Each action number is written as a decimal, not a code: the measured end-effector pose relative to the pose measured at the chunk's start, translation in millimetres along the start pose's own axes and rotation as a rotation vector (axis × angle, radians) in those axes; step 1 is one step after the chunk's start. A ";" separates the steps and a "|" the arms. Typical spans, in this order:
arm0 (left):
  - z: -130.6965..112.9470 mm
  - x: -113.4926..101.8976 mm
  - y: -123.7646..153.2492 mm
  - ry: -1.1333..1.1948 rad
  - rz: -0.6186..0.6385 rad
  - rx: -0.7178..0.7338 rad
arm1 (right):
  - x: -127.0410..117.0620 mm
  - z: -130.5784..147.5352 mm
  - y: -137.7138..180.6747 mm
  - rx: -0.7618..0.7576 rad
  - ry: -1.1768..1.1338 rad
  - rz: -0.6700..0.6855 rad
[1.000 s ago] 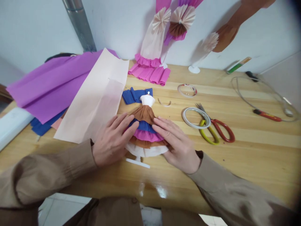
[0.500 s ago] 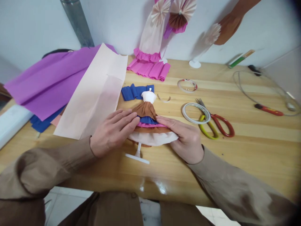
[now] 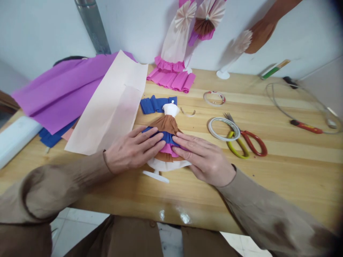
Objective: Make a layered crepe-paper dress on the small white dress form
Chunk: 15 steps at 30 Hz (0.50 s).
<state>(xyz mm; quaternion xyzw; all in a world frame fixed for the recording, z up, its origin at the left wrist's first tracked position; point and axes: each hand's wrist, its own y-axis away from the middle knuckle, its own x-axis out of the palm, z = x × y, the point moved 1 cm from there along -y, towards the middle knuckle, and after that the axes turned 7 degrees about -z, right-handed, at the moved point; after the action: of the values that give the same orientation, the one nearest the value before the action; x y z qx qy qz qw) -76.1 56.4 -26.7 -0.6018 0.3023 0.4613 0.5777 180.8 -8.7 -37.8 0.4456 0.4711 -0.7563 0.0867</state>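
Between my hands lies a small dress form [image 3: 170, 110] with a white bodice, tipped toward the far side of the table. Its layered paper skirt [image 3: 165, 124] runs brown, blue, pink, brown and white from waist to hem. My left hand [image 3: 134, 148] rests on the skirt's left side, fingers stretched out over the layers. On the right side, my right hand [image 3: 207, 155] presses flat with its fingers extended, partly covering the blue and pink tiers. Below the hem shows the white base [image 3: 156, 176] of the stand. A strip of blue crepe paper [image 3: 150, 105] lies behind the bodice.
Scissors [image 3: 245, 137] and a tape roll [image 3: 224, 129] lie to the right, a smaller tape ring [image 3: 214, 98] behind them. Purple [image 3: 69, 89] and cream paper [image 3: 109, 107] spread left. Pink paper [image 3: 174, 80], dressed stands and a red-handled corded tool [image 3: 306, 126] sit farther back.
Both hands have shifted onto the skirt's front, fingers now flatter over the layers. The skirt lies lower, with more blue and pink showing, and the stand's post is now mostly covered.
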 end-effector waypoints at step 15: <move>18.0 -36.2 -5.3 0.580 0.157 -0.146 | -39.2 -15.8 28.0 0.843 -0.333 -0.486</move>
<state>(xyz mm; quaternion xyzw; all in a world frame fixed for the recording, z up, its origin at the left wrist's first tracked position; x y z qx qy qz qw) -89.2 68.6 9.9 -0.7229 0.4660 0.3340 0.3855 228.6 -22.7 -28.5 0.1930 0.1949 -0.9395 -0.2052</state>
